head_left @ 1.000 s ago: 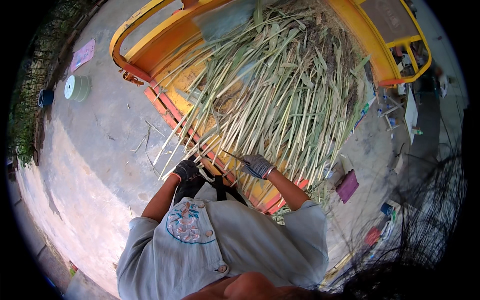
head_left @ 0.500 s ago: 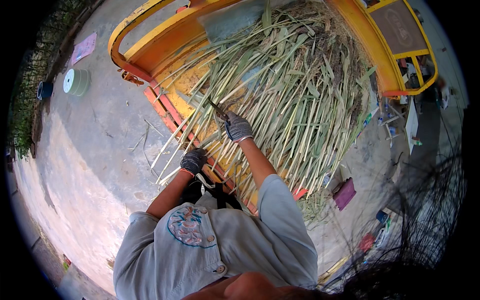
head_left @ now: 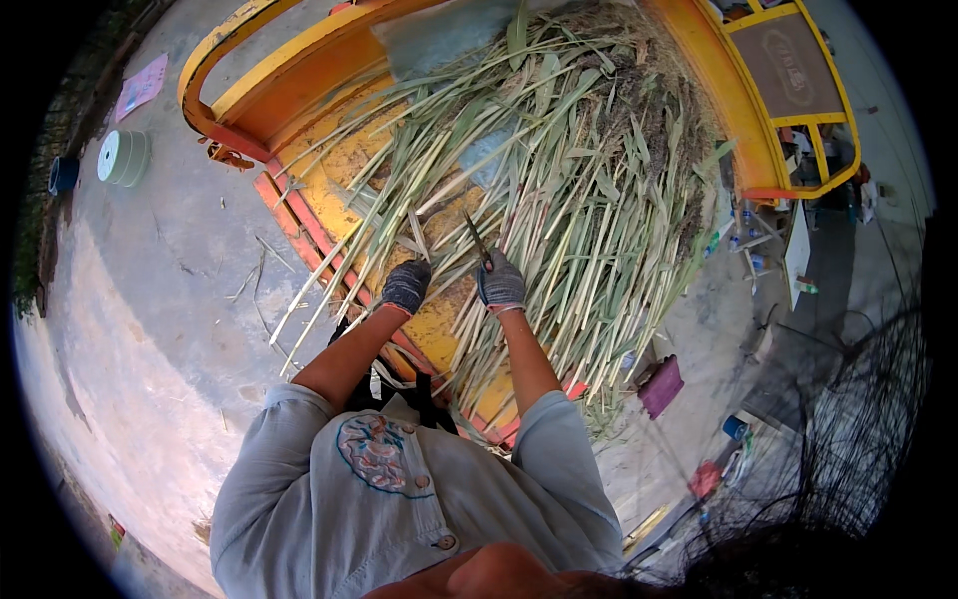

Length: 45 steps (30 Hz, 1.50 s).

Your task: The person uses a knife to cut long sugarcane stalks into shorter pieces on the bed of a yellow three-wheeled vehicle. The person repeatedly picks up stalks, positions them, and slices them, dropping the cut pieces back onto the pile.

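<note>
A thick heap of cut green and straw-coloured stalks (head_left: pixel 589 230) with leaves lies across the yellow cargo bed (head_left: pixel 334 200). Dark, brushy seed heads (head_left: pixel 639 95) bunch at its far end. My right hand (head_left: pixel 501 282), in a grey knit glove, is closed round a dark, narrow, pointed cutting tool (head_left: pixel 475 238), its tip toward the far side over the stalks. Beside it, my left hand (head_left: pixel 406 286), gloved too, is closed at the near edge of the bed, next to a dry leaf piece (head_left: pixel 419 238). Its fingertips are partly hidden; I cannot make out what they hold.
Yellow metal rails (head_left: pixel 215 75) rise at the bed's far left, and a yellow frame (head_left: pixel 798 110) stands at the right. A red-orange edge (head_left: pixel 309 235) borders the bed's near side. On the concrete floor stand a pale green bucket (head_left: pixel 124 158) and a purple box-like thing (head_left: pixel 661 387).
My left hand has moved forward and right, in over the bed. My right hand has shifted slightly right and nearer, with the tool turned more upright in view.
</note>
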{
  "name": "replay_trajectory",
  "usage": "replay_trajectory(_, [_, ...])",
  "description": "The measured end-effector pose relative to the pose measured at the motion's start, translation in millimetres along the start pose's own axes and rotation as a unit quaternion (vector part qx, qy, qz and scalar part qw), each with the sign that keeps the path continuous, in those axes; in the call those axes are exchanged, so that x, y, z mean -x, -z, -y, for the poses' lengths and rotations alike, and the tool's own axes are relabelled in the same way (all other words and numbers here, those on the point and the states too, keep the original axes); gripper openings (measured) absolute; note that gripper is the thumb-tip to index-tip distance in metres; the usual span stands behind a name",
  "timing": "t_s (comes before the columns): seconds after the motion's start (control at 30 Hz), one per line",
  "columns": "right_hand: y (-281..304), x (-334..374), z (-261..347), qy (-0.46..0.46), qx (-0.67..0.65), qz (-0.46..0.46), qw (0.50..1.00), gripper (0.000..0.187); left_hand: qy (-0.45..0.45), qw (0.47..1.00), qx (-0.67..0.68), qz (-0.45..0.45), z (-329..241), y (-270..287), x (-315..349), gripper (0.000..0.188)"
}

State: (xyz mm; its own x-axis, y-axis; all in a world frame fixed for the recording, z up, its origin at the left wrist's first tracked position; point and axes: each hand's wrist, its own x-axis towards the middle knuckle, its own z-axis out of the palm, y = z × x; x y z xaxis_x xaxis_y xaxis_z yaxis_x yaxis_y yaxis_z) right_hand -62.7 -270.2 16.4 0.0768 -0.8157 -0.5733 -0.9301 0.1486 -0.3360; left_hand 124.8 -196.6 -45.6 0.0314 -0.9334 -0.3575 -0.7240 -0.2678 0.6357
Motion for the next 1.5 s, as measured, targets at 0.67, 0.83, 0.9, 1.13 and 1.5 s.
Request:
replay_trajectory(0.67, [1.6,-26.9,-40.1,-0.065,-0.131,0.219,0.965,0.058,0.041,0.996,-0.061,-0.043,-52.7,-27.1,-57.9,0.023])
replay_trajectory(0.83, [4.4,-24.8,-46.2,-0.066,-0.108,0.252,0.959,0.062,0.131,0.981,-0.129,0.053,-51.3,-10.6,-64.2,0.022])
replay_trajectory(0.9, [2.8,-24.5,-43.5,-0.039,-0.074,0.259,0.962,0.065,0.136,0.98,-0.137,0.05,-51.4,-7.6,-66.3,0.022])
replay_trajectory(1.13, [7.4,-26.9,-30.3,0.063,0.018,0.241,0.968,0.071,0.042,0.999,-0.011,-0.006,-31.1,-8.4,-57.0,0.031])
replay_trajectory(1.5, [-7.9,-14.3,-23.2,0.063,0.018,0.088,0.994,0.048,0.014,0.999,-0.005,-0.049,-36.7,-8.8,-37.5,0.041])
